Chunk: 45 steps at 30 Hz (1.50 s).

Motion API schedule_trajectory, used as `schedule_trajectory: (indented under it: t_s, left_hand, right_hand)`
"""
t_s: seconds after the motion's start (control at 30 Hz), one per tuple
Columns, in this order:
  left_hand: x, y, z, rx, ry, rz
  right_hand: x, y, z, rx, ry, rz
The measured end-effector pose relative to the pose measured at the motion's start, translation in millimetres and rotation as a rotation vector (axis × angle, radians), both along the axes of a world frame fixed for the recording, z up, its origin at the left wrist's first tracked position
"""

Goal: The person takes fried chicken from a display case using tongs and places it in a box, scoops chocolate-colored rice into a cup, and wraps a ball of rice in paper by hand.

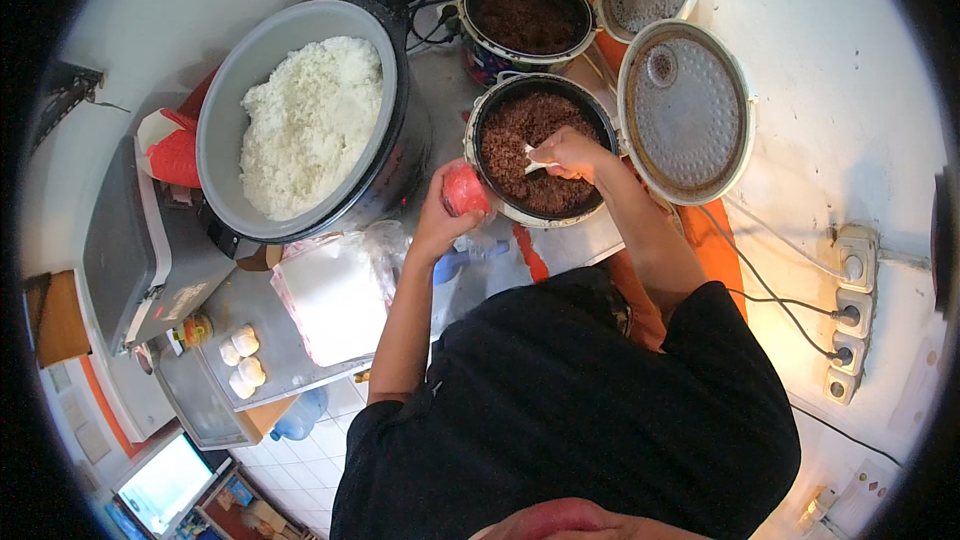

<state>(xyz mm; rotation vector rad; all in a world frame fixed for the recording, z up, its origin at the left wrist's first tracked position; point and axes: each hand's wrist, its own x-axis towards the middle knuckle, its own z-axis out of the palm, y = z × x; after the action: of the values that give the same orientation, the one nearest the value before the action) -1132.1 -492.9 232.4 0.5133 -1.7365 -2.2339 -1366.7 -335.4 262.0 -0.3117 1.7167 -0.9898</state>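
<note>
My right hand (571,152) grips a white spoon or scoop (534,160), its lower part down in brown rice (525,120). The rice fills much of the black inner pot of a rice cooker (480,159) with a pale rim. At that rim's left side, my left hand (442,214) holds a small red bowl or cup (465,190); what is inside it cannot be made out. To the left stands a large open rice cooker (208,127) holding a mound of white rice (311,127).
Another open cooker (469,11) with dark contents stands behind. Two raised lids (686,112) lean at the right, near cords and wall sockets (851,315). White paper sheets (330,307) and several pale round items (244,360) lie on the metal table (285,382).
</note>
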Motion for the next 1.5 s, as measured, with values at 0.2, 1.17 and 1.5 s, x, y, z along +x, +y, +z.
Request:
schedule_trajectory:
  t_s: [0.2,1.17,1.5]
  left_hand:
    - [0.9,-0.9,0.4,0.004,0.003,0.014]
    - [-124.5,52.1,53.0,0.721,0.187,-0.053]
    - [-83.0,-13.0,72.5,0.669,0.29,0.218]
  right_hand:
    - [7.0,3.2,-19.0,0.022,0.117,-0.005]
    - [105.3,94.8,57.4,-0.228,0.922,0.052]
    - [21.5,66.8,32.3,0.105,0.712,0.056]
